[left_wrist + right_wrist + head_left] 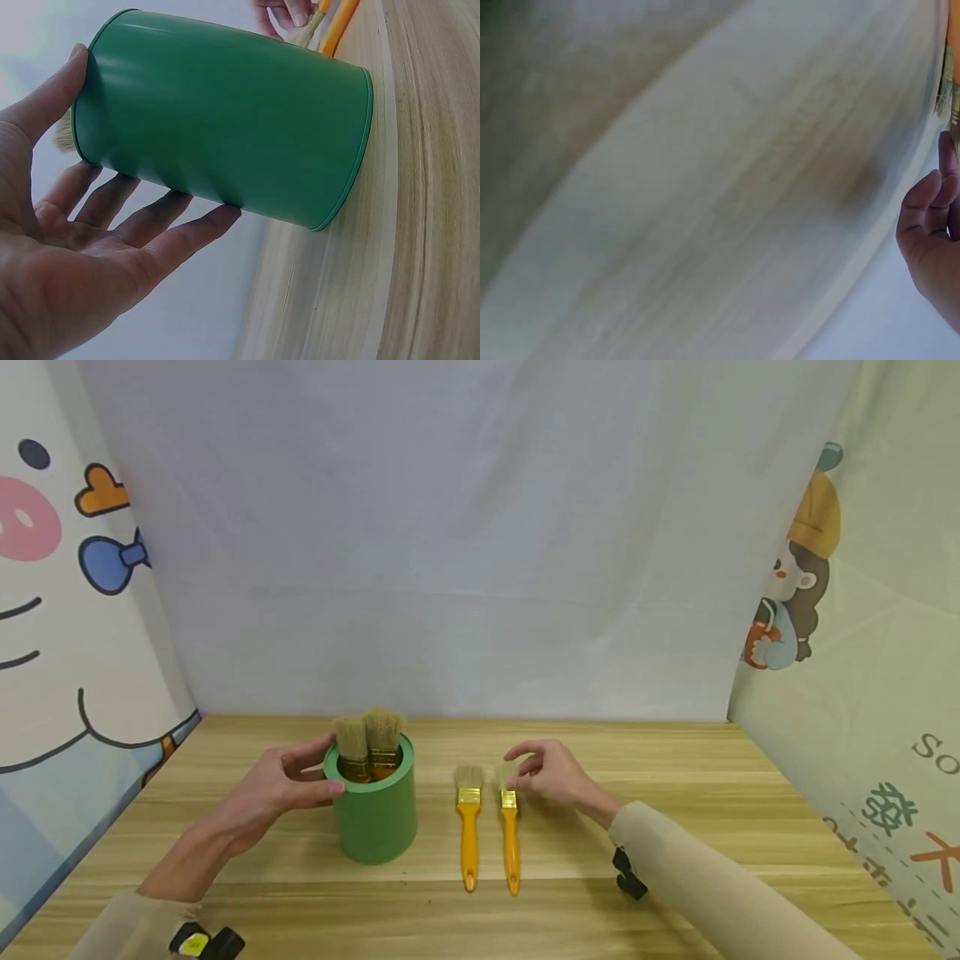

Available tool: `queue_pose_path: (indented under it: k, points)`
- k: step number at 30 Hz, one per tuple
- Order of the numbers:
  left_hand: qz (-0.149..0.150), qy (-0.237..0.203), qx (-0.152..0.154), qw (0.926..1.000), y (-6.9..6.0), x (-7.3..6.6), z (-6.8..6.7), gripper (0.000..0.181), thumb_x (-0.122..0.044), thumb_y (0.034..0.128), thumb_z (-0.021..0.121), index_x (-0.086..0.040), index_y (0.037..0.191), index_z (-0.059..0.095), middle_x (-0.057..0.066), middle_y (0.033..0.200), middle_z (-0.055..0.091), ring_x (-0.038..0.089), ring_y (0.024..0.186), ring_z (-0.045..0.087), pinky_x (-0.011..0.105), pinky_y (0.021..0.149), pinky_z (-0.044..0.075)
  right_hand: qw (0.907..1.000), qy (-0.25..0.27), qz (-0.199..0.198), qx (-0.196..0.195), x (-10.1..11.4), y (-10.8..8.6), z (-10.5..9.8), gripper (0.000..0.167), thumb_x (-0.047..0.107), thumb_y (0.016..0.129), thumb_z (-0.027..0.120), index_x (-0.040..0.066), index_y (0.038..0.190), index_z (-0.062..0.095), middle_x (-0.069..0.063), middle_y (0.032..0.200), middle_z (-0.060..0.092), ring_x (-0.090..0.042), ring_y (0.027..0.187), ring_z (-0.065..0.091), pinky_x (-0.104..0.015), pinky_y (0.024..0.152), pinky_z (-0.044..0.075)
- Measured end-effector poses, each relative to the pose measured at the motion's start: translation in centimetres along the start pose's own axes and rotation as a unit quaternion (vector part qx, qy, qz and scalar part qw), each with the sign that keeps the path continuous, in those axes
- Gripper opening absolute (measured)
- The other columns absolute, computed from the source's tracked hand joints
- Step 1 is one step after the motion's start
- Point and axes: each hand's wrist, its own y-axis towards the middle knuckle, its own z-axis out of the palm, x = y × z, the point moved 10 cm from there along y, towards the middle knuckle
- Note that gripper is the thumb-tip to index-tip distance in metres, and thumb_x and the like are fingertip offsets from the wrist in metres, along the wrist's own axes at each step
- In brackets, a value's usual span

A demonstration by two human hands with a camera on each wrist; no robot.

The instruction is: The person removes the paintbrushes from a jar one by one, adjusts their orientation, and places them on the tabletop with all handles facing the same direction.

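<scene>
A green can (378, 822) stands upright on the table, two paintbrushes (367, 743) in it with bristles up; their handles are mostly hidden inside. My left hand (288, 777) holds the can at its left side, thumb at the rim and fingers spread along the wall, as the left wrist view shows of the can (217, 112). To the can's right lie two paintbrushes with yellow-orange handles, the left paintbrush (469, 835) and the right paintbrush (511, 839), bristles pointing away. My right hand (551, 772) is at the right paintbrush's bristles, fingers loosely bent, not closed round it.
The wooden table (675, 777) runs back to a pale cloth (450, 552). Printed cloths hang at the left (45, 610) and right (862, 652).
</scene>
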Motion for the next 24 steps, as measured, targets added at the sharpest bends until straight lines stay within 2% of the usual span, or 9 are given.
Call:
queue_pose_path:
  k: [8,24]
  points:
    - [0.000,-0.003,-0.003,1.0000,-0.05,0.05,-0.12,0.087,-0.009,0.0994,0.073,0.003,0.166,0.018,0.029,0.168,0.021,0.052,0.145,0.035,0.036,0.096,0.057,0.9996,-0.027,0.004,0.007,0.04,0.27,0.35,0.034,0.003,0.089,0.084,-0.003,0.121,0.073,-0.007,0.087,0.075,-0.017,0.077,0.069,-0.033,0.070,0.057]
    - [-0.001,-0.009,-0.001,1.0000,0.06,-0.04,0.00,0.087,-0.009,0.0994,0.073,0.003,0.166,0.018,0.029,0.168,0.020,0.052,0.145,0.036,0.036,0.096,0.057,0.9987,-0.044,0.021,0.014,-0.27,0.59,0.98,0.031,0.004,0.090,0.084,0.000,0.119,0.075,-0.006,0.090,0.077,-0.017,0.082,0.071,-0.035,0.075,0.059]
